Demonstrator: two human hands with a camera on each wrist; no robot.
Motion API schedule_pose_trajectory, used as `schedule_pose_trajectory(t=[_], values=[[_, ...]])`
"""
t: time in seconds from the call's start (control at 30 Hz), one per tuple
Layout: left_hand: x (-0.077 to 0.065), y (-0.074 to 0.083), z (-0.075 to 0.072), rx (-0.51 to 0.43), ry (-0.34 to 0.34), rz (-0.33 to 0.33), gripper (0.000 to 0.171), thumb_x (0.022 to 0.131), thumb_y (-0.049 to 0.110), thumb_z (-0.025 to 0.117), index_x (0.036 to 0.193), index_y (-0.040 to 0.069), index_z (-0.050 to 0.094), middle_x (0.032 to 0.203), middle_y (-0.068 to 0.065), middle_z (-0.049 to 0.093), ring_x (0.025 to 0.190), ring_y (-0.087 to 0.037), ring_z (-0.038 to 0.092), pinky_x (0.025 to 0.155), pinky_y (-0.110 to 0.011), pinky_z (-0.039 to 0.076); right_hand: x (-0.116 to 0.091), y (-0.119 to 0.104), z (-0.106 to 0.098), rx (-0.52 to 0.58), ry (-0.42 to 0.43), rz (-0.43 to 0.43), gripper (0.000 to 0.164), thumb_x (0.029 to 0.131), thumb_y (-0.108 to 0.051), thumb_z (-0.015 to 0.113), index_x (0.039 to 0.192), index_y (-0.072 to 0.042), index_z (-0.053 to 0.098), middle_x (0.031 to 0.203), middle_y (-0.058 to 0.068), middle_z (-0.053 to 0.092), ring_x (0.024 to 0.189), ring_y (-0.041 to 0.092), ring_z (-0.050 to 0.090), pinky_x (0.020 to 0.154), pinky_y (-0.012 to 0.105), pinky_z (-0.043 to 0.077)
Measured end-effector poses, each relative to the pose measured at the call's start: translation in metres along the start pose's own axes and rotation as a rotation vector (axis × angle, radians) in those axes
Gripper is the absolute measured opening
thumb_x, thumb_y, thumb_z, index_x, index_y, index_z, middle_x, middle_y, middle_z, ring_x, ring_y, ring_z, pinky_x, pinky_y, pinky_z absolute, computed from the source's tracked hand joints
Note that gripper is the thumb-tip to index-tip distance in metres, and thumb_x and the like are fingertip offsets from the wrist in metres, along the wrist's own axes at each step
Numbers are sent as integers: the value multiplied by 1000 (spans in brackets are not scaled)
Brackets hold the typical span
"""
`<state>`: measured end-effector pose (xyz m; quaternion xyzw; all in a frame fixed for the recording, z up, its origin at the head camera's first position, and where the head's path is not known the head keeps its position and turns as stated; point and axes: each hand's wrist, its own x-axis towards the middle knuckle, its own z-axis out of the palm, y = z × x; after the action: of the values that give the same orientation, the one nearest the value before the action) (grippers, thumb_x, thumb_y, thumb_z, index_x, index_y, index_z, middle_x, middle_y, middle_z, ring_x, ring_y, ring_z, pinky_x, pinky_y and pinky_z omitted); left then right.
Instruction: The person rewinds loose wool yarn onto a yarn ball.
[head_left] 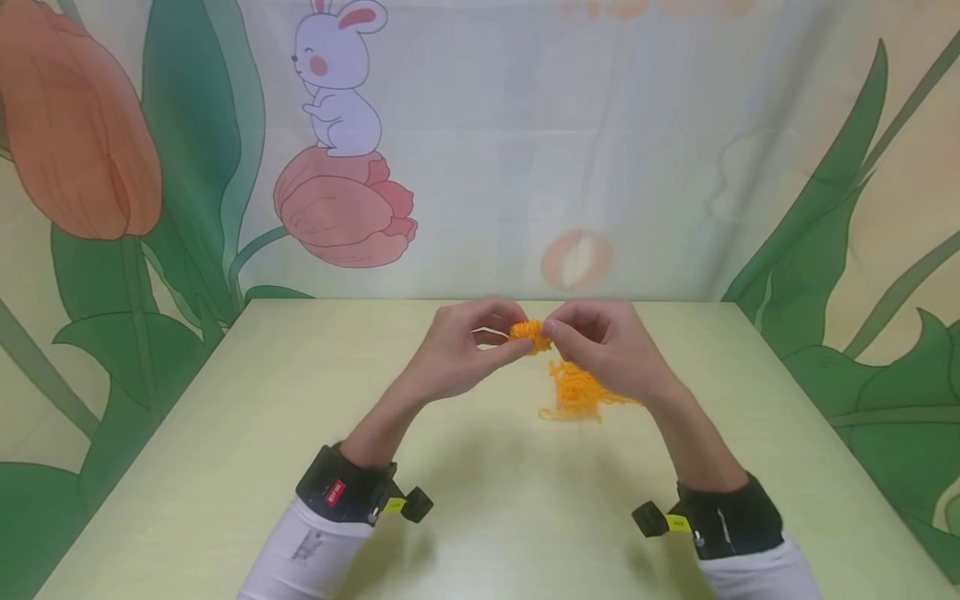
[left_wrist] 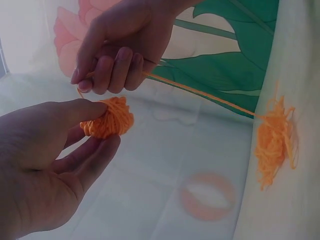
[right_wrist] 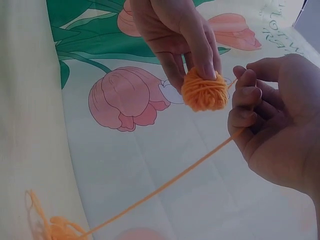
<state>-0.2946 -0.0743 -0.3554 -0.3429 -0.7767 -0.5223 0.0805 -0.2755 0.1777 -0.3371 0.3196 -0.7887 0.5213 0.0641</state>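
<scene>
A small ball of orange yarn [right_wrist: 205, 92] is pinched between the thumb and fingers of my left hand [head_left: 472, 343], held up above the table. Beside it, my right hand [head_left: 611, 342] grips the yarn strand [right_wrist: 165, 187] between thumb and curled fingers. One short stretch of strand runs from the right fingertips to the ball. From the other side of that hand, the strand slants down to a loose heap of orange yarn [head_left: 577, 393] on the table. In the head view the right hand partly covers the heap.
The pale table [head_left: 225, 467] reaches back to a hanging cloth [head_left: 480, 167] printed with tulips, leaves and a rabbit. Both wrists wear black straps with small devices [head_left: 417, 504] attached, over white sleeves.
</scene>
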Motion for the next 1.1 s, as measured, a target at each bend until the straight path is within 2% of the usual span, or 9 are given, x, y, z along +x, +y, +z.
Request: schedule_pose_trajectory(t=[0.1,0.3,0.5,0.67,0.83,1.1], values=[[1,1,0,-16,47,-21,20,100,12,87,117,9,76,115,-8,82,108,-22,84,100,-35,71,-1,-3,3,7,-20,-31,13,110,-8,70,107,-3,81,74,3,58,60,17,48,52,26,42],[3,1,-1,-119,116,-74,23,101,10,85,121,10,76,121,-8,80,115,-26,82,101,-37,71,-1,-6,6,41,-76,-50,12,110,-6,69,108,-5,80,74,3,57,59,16,46,52,25,41],[3,1,-5,-188,179,-80,26,102,10,84,126,8,75,127,-10,78,120,-29,81,104,-33,69,-1,-4,12,20,-135,-66,13,110,-6,68,112,-6,81,74,5,58,59,16,46,54,24,42],[1,4,-6,-252,179,-95,25,104,11,81,128,9,74,130,-11,78,120,-32,80,105,-36,69,1,0,17,-34,-208,-69,13,110,-7,70,110,-9,82,75,5,61,63,15,50,56,23,43],[0,9,-7,-266,161,-107,25,105,14,81,130,12,75,130,-9,79,121,-32,80,105,-39,69,2,5,18,-72,-228,-60,12,109,-9,73,108,-13,84,76,7,63,66,16,55,58,22,45],[-3,16,-10,-280,122,-104,28,105,14,82,132,14,76,131,-9,80,119,-26,81,106,-40,69,7,16,11,-74,-240,8,15,110,-13,70,108,-16,85,73,2,59,57,14,44,53,22,36]])
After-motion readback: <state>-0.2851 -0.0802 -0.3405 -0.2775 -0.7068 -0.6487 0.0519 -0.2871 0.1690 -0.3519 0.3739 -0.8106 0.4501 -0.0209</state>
